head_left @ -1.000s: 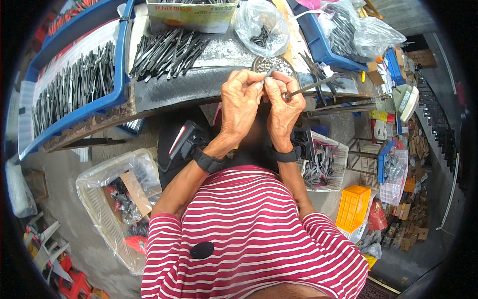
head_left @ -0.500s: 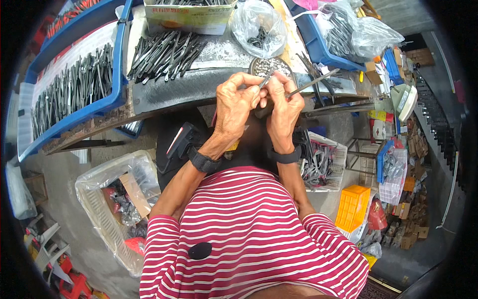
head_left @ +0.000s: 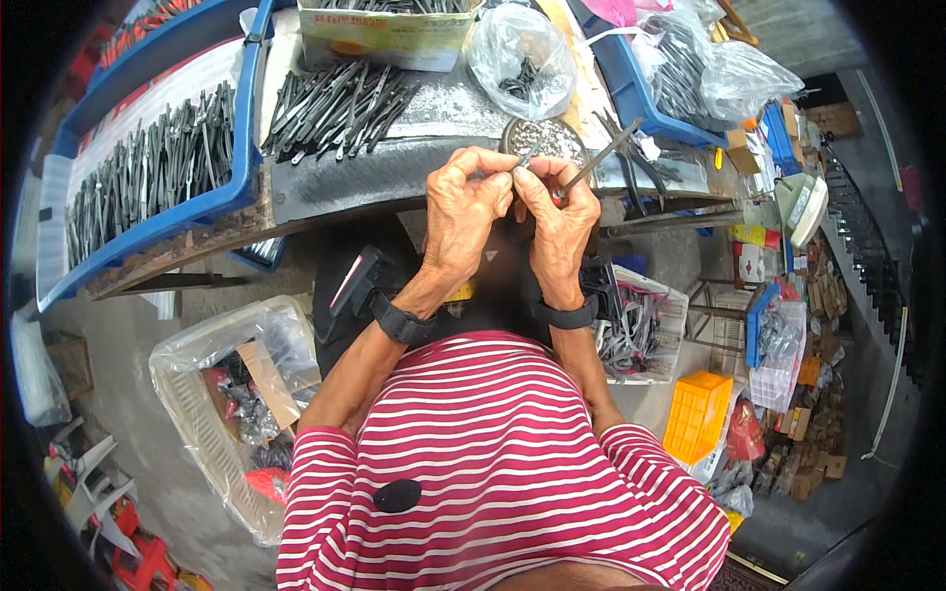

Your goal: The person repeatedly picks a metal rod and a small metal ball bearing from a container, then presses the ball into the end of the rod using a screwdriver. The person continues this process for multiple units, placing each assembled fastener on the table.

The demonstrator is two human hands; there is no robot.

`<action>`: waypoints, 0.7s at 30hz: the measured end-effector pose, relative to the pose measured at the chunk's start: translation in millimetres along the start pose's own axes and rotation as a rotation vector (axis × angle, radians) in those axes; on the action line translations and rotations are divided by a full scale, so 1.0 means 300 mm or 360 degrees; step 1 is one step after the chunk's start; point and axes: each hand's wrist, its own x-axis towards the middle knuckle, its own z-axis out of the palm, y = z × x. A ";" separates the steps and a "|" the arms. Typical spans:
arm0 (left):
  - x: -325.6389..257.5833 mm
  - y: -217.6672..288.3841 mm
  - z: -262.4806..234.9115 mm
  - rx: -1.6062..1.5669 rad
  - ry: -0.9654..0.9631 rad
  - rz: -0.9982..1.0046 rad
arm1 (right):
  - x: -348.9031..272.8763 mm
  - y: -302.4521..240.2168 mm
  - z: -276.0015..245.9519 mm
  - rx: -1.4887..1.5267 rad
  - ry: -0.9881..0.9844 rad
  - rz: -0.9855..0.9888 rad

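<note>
My left hand [head_left: 465, 209] and my right hand [head_left: 560, 229] meet at the bench's front edge with fingertips almost touching. A small grey metal piece [head_left: 529, 156] is pinched in the left fingertips, and the right thumb and forefinger press at it. A thin dark rod [head_left: 603, 156] also sits in the right hand, slanting up and right from the curled fingers. Just beyond the hands, a round tin [head_left: 506, 141] holds many tiny silvery parts. Flat dark metal strips [head_left: 340, 110] lie in a loose heap to the left on the bench.
Packed dark strips fill a blue tray [head_left: 241, 148] at left. A printed carton [head_left: 384, 41], a clear plastic bag [head_left: 522, 61] and another blue tray [head_left: 631, 74] line the back. Pliers-like tools [head_left: 629, 177] lie at right. Crates, one yellow [head_left: 698, 416], stand on the floor.
The rod in my right hand has swung steeper, its far end higher and further left. My right thumb and forefinger have shifted slightly left and down against the small piece. The view has shifted slightly.
</note>
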 end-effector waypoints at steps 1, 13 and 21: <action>-0.002 -0.003 0.001 -0.0011 0.0022 -0.0004 | 0.000 0.002 0.002 -0.0040 0.0017 -0.0013; -0.015 -0.019 0.014 0.0271 -0.0053 0.0161 | 0.012 0.027 0.017 -0.0683 0.0094 -0.0558; -0.016 -0.009 0.013 0.0236 -0.0028 0.0164 | 0.010 0.013 0.029 -0.0593 0.0095 -0.0410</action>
